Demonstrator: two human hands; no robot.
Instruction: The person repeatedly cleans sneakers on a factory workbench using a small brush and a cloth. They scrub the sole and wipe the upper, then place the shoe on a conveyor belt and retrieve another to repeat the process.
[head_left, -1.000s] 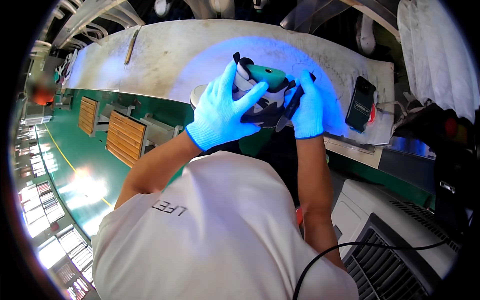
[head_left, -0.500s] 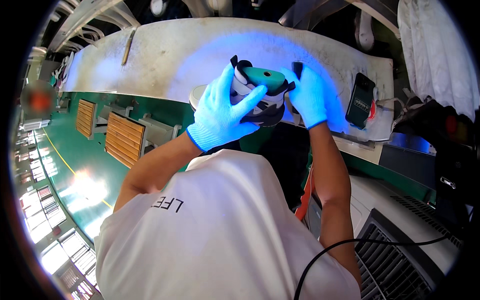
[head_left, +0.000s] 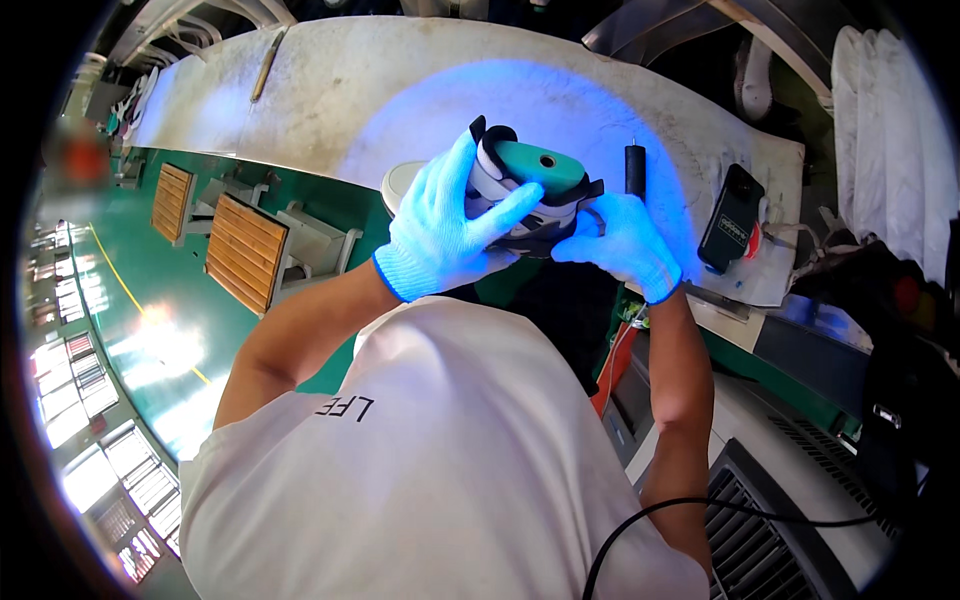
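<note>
My left hand (head_left: 440, 215), in a white glove lit blue, is closed around a grey, white and black sneaker (head_left: 515, 215), thumb across its near side. A teal shoe last (head_left: 545, 165) with a round hole on top fills the shoe's opening. The pale sole end shows left of the hand. My gloved right hand (head_left: 625, 240) is closed around a black pen-like tool (head_left: 636, 170), whose thin tip points up and away from the shoe. Its fingertips are at the shoe's right side; whether they press on it I cannot tell.
A long, stained pale table (head_left: 340, 90) carries a thin stick-like tool (head_left: 266, 66) far left and a black phone (head_left: 733, 218) at right. White cloth (head_left: 880, 150) hangs at far right. Slatted wooden tops (head_left: 245, 250) stand left. A black cable (head_left: 720, 500) crosses my right arm.
My right hand has moved down and to the right with the black tool, its fingers now curled by the shoe. The left hand still holds the shoe, shifted slightly right.
</note>
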